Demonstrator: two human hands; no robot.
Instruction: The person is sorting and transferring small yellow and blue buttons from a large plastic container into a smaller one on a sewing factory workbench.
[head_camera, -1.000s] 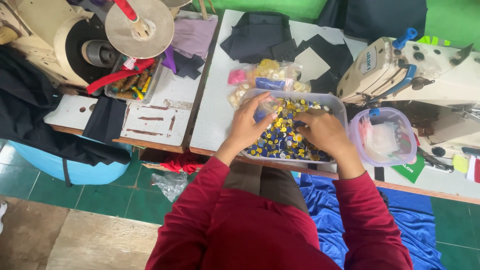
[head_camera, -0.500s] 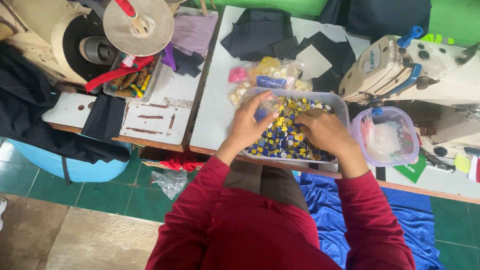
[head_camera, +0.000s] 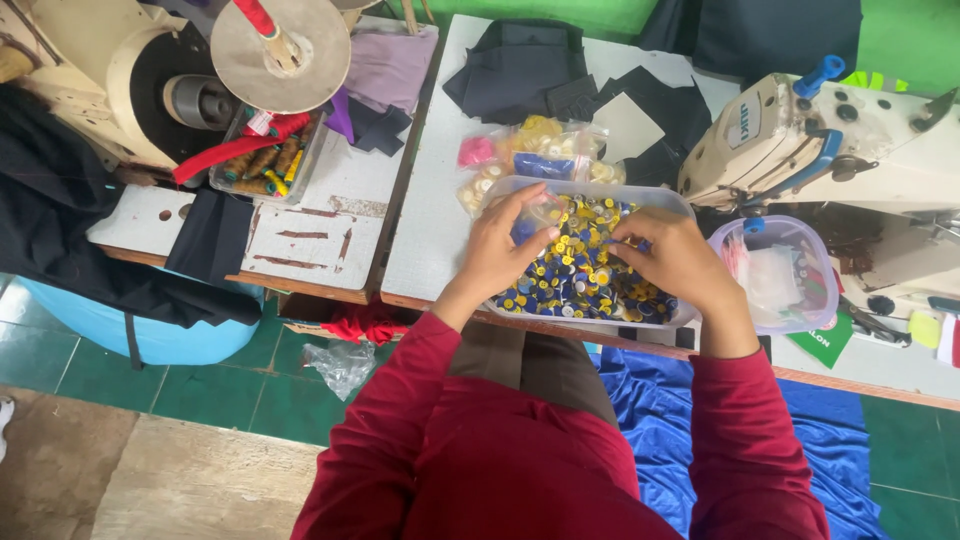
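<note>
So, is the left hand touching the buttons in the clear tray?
Touching. The head view shows the left hand with its fingers resting down among the yellow and blue buttons inside the clear tray.

clear plastic bags (head_camera: 540, 150) behind tub — green label (head_camera: 822, 340) at right

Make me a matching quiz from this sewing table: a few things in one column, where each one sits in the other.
Things:
1. left hand
2. sewing machine
3. round tub
4. thread tray

Places:
A. at the table's right end
B. in the button box
C. on the left table, under the disc
D. just right of the button box

Pairs: 1-B, 2-A, 3-D, 4-C
</note>
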